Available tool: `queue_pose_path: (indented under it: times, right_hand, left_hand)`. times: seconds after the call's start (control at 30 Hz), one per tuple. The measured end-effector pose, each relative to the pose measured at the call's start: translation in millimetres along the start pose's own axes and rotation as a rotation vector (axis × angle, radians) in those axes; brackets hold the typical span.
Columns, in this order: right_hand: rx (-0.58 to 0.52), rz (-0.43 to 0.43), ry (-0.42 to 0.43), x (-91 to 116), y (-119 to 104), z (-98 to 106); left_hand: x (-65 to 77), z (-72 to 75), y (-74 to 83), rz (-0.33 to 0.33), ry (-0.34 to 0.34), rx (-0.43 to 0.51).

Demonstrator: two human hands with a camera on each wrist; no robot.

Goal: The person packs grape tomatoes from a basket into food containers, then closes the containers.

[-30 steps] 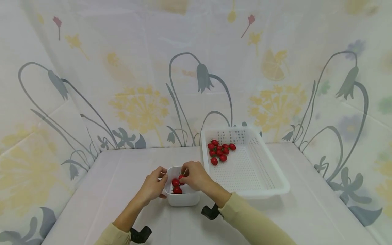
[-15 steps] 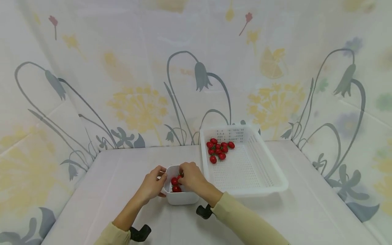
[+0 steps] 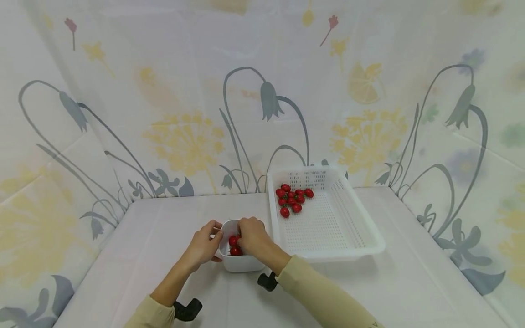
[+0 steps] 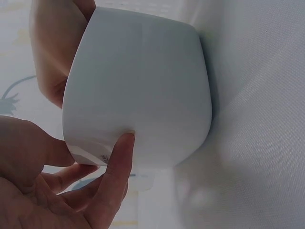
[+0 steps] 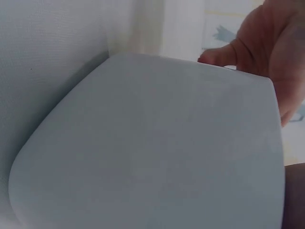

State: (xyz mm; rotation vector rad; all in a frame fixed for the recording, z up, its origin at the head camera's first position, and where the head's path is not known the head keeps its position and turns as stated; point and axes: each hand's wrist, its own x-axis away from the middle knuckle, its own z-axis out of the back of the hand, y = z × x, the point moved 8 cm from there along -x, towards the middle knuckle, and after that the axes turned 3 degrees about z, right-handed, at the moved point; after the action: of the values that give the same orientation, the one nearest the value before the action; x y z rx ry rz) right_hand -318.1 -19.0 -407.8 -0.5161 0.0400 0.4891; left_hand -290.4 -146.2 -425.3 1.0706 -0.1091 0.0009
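A small white box (image 3: 244, 264) stands on the table with red cherry tomatoes (image 3: 235, 251) inside. My left hand (image 3: 203, 243) holds its left side; in the left wrist view the thumb lies at the rim and a fingertip (image 4: 125, 143) presses the outer wall. My right hand (image 3: 253, 238) reaches down over the rim and pinches a cherry tomato, mostly hidden behind the fingers. The right wrist view is largely filled by the box wall (image 5: 152, 143), with the left hand (image 5: 274, 52) beyond it and a dark strip of the right hand (image 5: 295, 195) at the edge.
Right of the box stands a large white perforated basket (image 3: 365, 223), with several cherry tomatoes (image 3: 291, 201) gathered at its far left. A white cloth covers the table (image 3: 164, 228). Behind it hangs a flower-printed sheet (image 3: 262, 50).
My right hand has moved slightly left and deeper into the small box, and the tomato at its fingers is now almost covered. My left hand stays on the box's left side.
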Motion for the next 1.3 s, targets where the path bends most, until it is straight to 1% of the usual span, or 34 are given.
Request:
queue_pose_path:
  times: [0.13,0.17,0.27,0.47,0.5,0.73,0.9,1.0,1.1,1.17,1.23,1.3]
  right_hand:
    - [0.123,0.024,0.012,-3,-1,-4]
    - [0.133,0.017,0.007,-3,-1,-6]
    - [0.117,-0.007,-0.014,-3,0,-12]
    - [0.0,-0.069,-0.061,-4,4,-25]
    - [-0.01,-0.074,-0.063,-4,3,-26]
    - [0.011,-0.075,-0.069,-6,3,-27]
    - [0.037,-0.084,-0.081,-7,3,-26]
    - [0.091,-0.071,-0.094,-5,0,-20]
    - [0.106,-0.062,-0.09,0,-5,-7]
    - [0.083,-0.058,-0.086,5,-9,6]
    - [0.016,-0.056,-0.085,11,-12,18]
    - [-0.029,-0.033,-0.085,15,-15,32]
  left_hand:
    - [0.5,-0.2,1.1,-0.009,0.0,-0.006]
    - [0.7,-0.2,1.0,-0.009,0.0,-0.005]
    - [0.8,0.0,0.7,-0.009,0.002,0.0]
    - [0.3,0.9,-2.7,0.003,0.01,-0.001]
    - [0.1,1.0,-2.5,-0.003,0.006,-0.005]
    - [-0.6,2.2,-5.3,0.014,0.007,-0.005]
    - [-1.1,1.6,-4.3,0.009,0.002,0.0]
    - [-0.7,0.6,-3.3,0.007,-0.001,0.004]
    - [-0.3,-0.2,-2.5,0.01,0.0,0.005]
    - [-0.3,-0.8,-2.6,0.014,0.0,0.008]
    - [-0.1,-1.0,-2.0,0.014,0.0,0.007]
    - [-0.3,-1.4,-1.3,0.014,-0.003,0.005]
